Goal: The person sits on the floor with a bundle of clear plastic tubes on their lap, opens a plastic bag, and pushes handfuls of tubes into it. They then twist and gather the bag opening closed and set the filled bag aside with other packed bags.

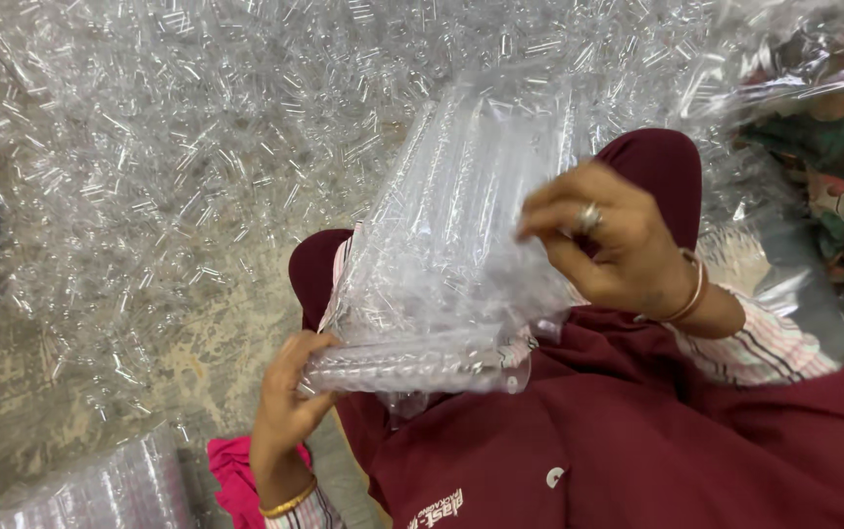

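My left hand [290, 397] closes its grip on the bottom edge of a clear plastic bag of small transparent tubes [446, 264], held over my maroon-clad lap [618, 431]. My right hand [608, 245] pinches its upper right side. Loose clear tubes [167, 147] cover the floor [187, 362] ahead.

A worn concrete floor [182, 358], mottled grey and tan, lies under a wide scatter of small clear plastic tubes [177, 127] (heaped thickest toward the top). A pink cloth [231, 475] sits low down, patterned fabric [833, 167] at right. Light is even and soft.
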A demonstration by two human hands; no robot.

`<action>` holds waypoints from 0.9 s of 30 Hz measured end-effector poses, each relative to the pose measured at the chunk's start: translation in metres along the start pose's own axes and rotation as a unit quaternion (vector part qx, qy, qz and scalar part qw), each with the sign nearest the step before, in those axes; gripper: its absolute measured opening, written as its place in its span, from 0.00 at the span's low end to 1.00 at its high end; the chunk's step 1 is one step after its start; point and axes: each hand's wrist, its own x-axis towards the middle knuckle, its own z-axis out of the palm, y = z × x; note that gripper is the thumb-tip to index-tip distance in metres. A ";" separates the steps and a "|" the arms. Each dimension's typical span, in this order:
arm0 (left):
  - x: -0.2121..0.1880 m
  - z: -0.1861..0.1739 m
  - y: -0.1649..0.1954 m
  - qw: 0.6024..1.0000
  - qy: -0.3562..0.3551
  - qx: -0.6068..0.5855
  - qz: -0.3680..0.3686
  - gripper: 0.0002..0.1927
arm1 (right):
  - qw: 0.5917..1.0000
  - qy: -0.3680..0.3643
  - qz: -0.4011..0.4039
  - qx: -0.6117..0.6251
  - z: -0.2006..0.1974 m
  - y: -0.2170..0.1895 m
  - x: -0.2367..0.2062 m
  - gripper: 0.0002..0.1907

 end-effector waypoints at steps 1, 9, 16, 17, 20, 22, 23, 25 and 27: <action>-0.001 0.000 0.003 1.000 -0.001 0.009 0.003 0.29 | 1.000 0.015 -0.011 -0.022 -0.003 -0.004 0.002 0.16; -0.012 -0.007 0.005 0.999 0.000 -0.021 -0.026 0.27 | 0.960 0.159 -0.162 -0.166 0.056 -0.038 -0.030 0.20; -0.015 -0.010 0.014 0.999 -0.015 0.002 0.037 0.27 | 0.971 0.150 -0.088 -0.162 0.035 -0.012 -0.058 0.14; -0.013 -0.008 0.017 0.999 -0.022 0.004 0.033 0.27 | 0.978 0.123 -0.051 -0.162 0.025 -0.011 -0.057 0.14; -0.004 0.007 0.025 0.999 -0.019 0.017 0.024 0.28 | 0.964 0.143 -0.035 -0.222 0.008 -0.010 -0.043 0.10; 0.002 0.016 0.032 0.999 -0.011 0.043 0.009 0.28 | 0.976 0.133 -0.023 -0.169 0.004 -0.009 -0.024 0.09; 0.005 0.021 0.037 0.998 -0.007 0.063 -0.004 0.28 | 0.982 0.128 -0.017 -0.142 0.003 -0.010 -0.014 0.09; 0.012 0.030 0.046 0.995 0.008 0.095 -0.024 0.27 | 0.990 0.073 0.037 -0.112 0.003 -0.010 0.006 0.10; 0.018 0.036 0.058 0.992 0.031 0.118 -0.038 0.27 | 0.996 0.033 0.037 -0.080 0.003 -0.012 0.022 0.12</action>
